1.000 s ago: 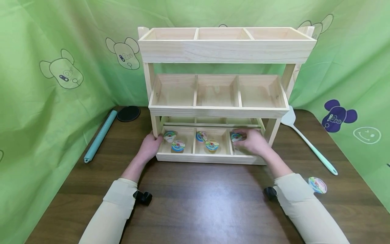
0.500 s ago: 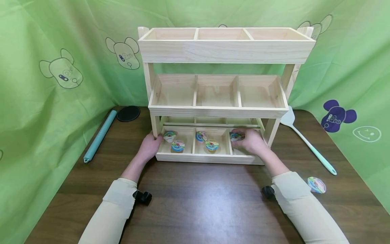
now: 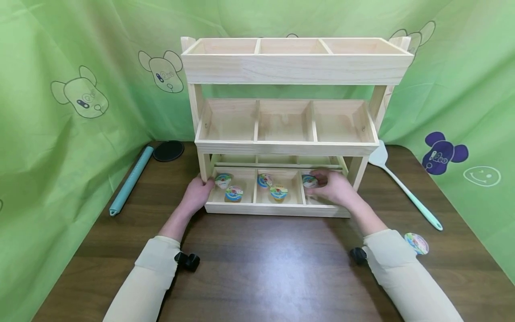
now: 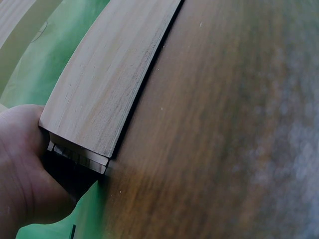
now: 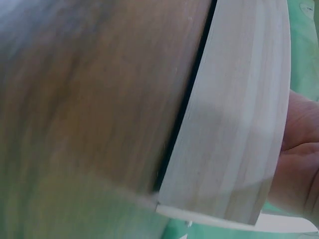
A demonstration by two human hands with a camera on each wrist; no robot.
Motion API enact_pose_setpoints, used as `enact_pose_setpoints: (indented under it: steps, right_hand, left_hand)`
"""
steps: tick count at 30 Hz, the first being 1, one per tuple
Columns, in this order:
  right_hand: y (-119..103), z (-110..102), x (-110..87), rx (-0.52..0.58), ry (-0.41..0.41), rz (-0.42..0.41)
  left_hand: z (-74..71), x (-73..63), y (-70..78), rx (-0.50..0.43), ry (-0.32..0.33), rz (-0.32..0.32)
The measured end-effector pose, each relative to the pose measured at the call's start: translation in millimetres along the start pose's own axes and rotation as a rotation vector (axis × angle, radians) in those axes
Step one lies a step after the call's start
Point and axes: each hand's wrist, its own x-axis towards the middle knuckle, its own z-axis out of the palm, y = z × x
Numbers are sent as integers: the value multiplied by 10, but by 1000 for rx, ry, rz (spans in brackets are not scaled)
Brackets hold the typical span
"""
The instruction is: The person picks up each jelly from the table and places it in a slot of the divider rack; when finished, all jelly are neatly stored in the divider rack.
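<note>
A pale wooden three-tier shelf stands on the table. At its lower left side my left hand grips the bottom tray's end, thumb at the edge; the left wrist view shows this hand at the tray's corner. My right hand reaches into the bottom right compartment, with thumb and fingers spread beside a small jelly cup. Two jelly cups sit in the left compartment and two more jelly cups in the middle one. In the right wrist view, the tray's front board hides my fingers.
Another jelly cup lies on the table by the right sleeve. A white spatula with a mint handle lies right of the shelf. At left are a teal rod and a black disc. A green curtain surrounds the table.
My right hand's fingers have eased off the jelly cup and drawn slightly right, leaving it in the right compartment. My left hand keeps its grip on the shelf.
</note>
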Motion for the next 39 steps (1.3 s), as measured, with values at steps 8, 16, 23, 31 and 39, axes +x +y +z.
enact_pose_setpoints:
  steps: [8, 16, 23, 31, 39]
  right_hand:
    - [-2, -132, -167, -12, 19, -18]
    - [-15, -278, -401, 3, 48, -42]
    - [30, -412, -600, 8, 61, -73]
    - [138, -529, -810, 33, 89, -97]
    - [255, -632, -1008, 116, 114, -82]
  left_hand:
    - [4, -7, 6, 8, 5, 11]
    - [0, -6, 6, 21, 3, -2]
    - [-1, -1, 1, 25, 3, 13]
    - [-4, -11, 6, 12, -7, 15]
    - [-4, -2, 5, 4, -17, 4]
